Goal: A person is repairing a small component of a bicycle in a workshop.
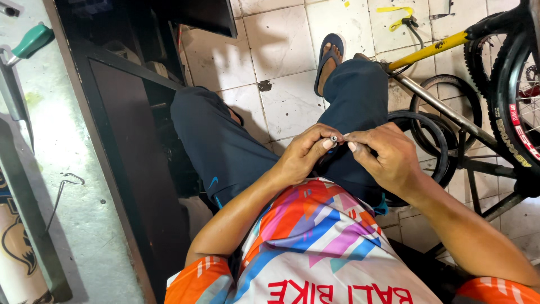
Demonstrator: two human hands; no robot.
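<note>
— From the head view, what are the hands doing?

— The left hand (304,152) and the right hand (388,155) are meeting over the lap, in the middle of the scene. Their fingers (328,143) are pinching a small metal part (334,138) from both sides.

— And around them?

— A dark tyre (436,141) is lying on the tiled floor (281,45) just right of the knees. A bicycle wheel (514,95) is standing at far right beside a yellow bar (430,50). A green-handled tool (22,56) is resting on the worktop (73,169) at left.
</note>
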